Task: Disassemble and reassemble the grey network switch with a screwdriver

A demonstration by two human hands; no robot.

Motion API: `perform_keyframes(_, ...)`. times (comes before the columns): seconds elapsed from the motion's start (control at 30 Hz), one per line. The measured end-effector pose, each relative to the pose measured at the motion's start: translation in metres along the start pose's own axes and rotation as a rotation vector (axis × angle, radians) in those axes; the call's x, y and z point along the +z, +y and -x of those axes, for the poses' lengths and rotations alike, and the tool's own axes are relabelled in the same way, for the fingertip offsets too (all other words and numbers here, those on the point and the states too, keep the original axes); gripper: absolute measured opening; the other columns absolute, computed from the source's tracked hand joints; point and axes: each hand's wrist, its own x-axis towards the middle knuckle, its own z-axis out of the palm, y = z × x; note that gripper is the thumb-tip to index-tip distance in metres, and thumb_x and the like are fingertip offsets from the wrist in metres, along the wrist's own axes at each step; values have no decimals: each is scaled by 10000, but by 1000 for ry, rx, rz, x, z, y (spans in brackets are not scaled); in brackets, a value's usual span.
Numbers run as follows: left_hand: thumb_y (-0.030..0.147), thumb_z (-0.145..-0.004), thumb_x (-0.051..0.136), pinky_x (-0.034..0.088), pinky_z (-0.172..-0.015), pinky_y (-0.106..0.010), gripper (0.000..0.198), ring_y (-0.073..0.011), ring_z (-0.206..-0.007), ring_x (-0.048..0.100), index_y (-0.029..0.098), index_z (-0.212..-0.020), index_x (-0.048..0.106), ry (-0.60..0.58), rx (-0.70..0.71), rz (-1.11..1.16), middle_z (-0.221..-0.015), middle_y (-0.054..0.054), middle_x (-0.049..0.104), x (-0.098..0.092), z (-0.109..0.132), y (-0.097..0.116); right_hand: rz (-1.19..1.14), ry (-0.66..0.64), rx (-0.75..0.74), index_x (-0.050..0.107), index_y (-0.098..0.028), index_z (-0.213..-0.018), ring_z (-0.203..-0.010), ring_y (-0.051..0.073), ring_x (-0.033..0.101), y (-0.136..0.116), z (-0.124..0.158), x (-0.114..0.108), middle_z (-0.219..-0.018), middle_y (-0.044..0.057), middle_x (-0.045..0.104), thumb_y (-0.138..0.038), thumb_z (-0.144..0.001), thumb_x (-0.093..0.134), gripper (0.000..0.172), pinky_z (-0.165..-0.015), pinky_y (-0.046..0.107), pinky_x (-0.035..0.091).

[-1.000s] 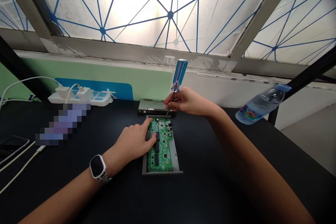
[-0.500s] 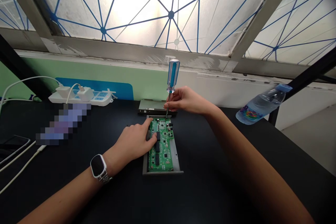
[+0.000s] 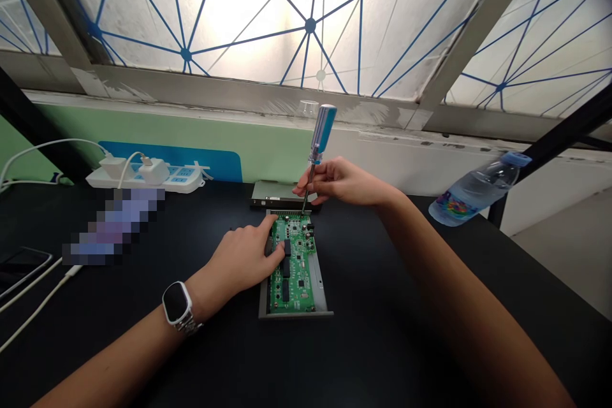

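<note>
Case containing board; left hand, half-open, on board; right hand pinching screwdriver at case's far end; bottle right of case, label illegible.

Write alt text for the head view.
The right hand holds a screwdriver by its shaft, tip down at the far end of a green circuit board; the left hand touches the board's left side. A plastic bottle is at right.

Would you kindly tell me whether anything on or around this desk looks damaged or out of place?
The window ledge looks worn: its pale edge is chipped, with dark patches, right of the screwdriver. The bottle appears tilted, though that may be lens distortion. The circuit board shows no obvious damage.
</note>
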Motion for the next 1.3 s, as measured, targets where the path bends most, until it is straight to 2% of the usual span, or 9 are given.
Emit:
perform_keyframes(0.17,493,-990,408,395,-560,-342,617,-347,-769,728,174,-1519,424,0,6,10,-787,-61,743,0,0,-1,-47,61,-2,639,-188,-1021,-973,220,738,-3,-2,9,-905,69,762,-245,-912,698,137,-690,297,681)
perform_keyframes(0.27,488,-992,402,415,-578,-356,605,-361,-787,732,178,-1510,435,5,9,1,-785,-63,742,0,0,-2,-98,135,-73,563,-208,-987,-818,197,747,-3,-4,12,-764,25,721,-356,-909,742,245,-703,327,686)
perform_keyframes(0.4,488,-991,406,433,-589,-367,592,-365,-790,734,177,-1492,455,7,8,-3,-785,-65,743,1,0,-2,-153,194,-160,489,-219,-945,-726,198,766,0,-5,12,-767,21,731,-486,-873,772,396,-642,327,680)
perform_keyframes(0.7,500,-996,405,430,-589,-345,591,-345,-785,734,194,-1500,439,-2,-1,1,-798,-68,746,1,-1,-1,-238,197,-241,608,-195,-993,-956,252,782,4,-5,10,-960,78,796,-438,-859,800,338,-749,372,685)
perform_keyframes(0.83,499,-994,402,427,-584,-354,595,-348,-783,731,186,-1498,446,-4,-2,3,-797,-66,748,0,0,-1,-261,136,-198,669,-198,-1154,-1116,261,732,2,-1,5,-1079,104,787,-449,-925,726,345,-809,364,678)
perform_keyframes(0.93,496,-992,402,423,-576,-355,604,-343,-777,728,180,-1506,440,-12,-3,7,-789,-64,747,0,0,-1,-258,140,-176,618,-204,-1254,-1066,257,743,2,0,4,-1112,121,778,-450,-946,698,403,-762,360,681)
perform_keyframes(1.1,491,-993,400,436,-589,-352,602,-339,-783,732,179,-1506,440,-7,-1,4,-804,-74,751,0,0,0,-290,217,-199,510,-231,-1104,-899,242,789,3,-3,8,-1055,101,796,-431,-902,761,380,-684,343,670)
perform_keyframes(1.2,492,-995,393,444,-595,-351,600,-343,-782,734,174,-1502,443,-5,7,12,-797,-77,747,0,0,0,-301,213,-218,539,-212,-1008,-968,252,782,3,-3,8,-1082,108,792,-434,-892,767,338,-722,352,673)
perform_keyframes(1.3,499,-997,390,456,-598,-358,603,-347,-774,734,172,-1502,440,-8,9,24,-798,-78,745,0,1,-1,-298,152,-209,630,-196,-1064,-1082,252,746,2,-1,6,-1180,115,769,-457,-905,742,326,-773,346,674)
